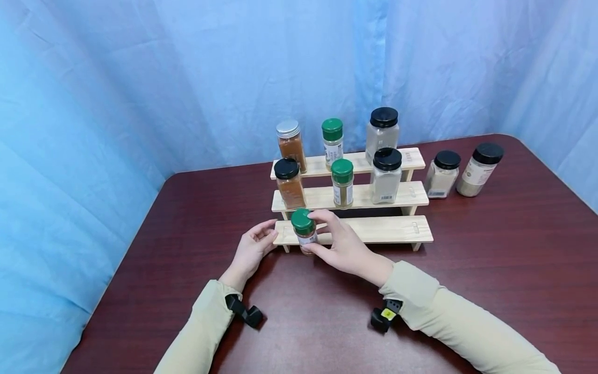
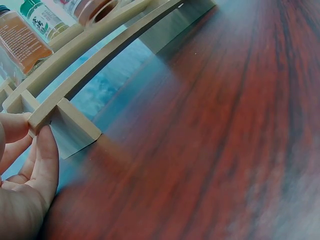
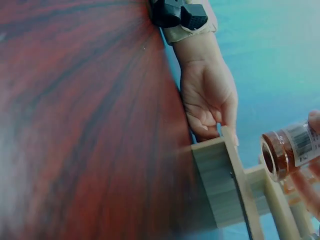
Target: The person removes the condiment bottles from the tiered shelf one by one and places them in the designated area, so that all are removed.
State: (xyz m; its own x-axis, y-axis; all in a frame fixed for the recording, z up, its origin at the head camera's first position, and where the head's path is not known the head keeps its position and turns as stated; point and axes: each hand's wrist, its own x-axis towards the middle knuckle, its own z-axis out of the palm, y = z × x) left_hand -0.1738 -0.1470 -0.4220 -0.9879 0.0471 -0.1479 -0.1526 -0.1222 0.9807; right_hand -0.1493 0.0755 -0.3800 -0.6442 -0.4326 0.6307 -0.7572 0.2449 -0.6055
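My right hand [image 1: 348,250] grips a small spice jar [image 1: 303,227] with a green cap and reddish contents, above the left part of the lowest step of the wooden tiered rack [image 1: 383,229]. In the right wrist view the same jar's clear base and label [image 3: 300,146] show at the right edge, raised off the step. With thumb and fingertips, my left hand [image 1: 249,253] pinches the left front corner of that lowest step. The left wrist view shows this pinch closely, the thumb on one side of the wood [image 2: 65,90].
On the middle step stand a black-capped orange-brown jar [image 1: 290,187], a green-capped jar [image 1: 343,184] and a black-capped pale jar [image 1: 386,176]. Three more jars stand on the top step. Two black-capped jars [image 1: 441,176] stand on the dark table right of the rack. Blue curtains surround it.
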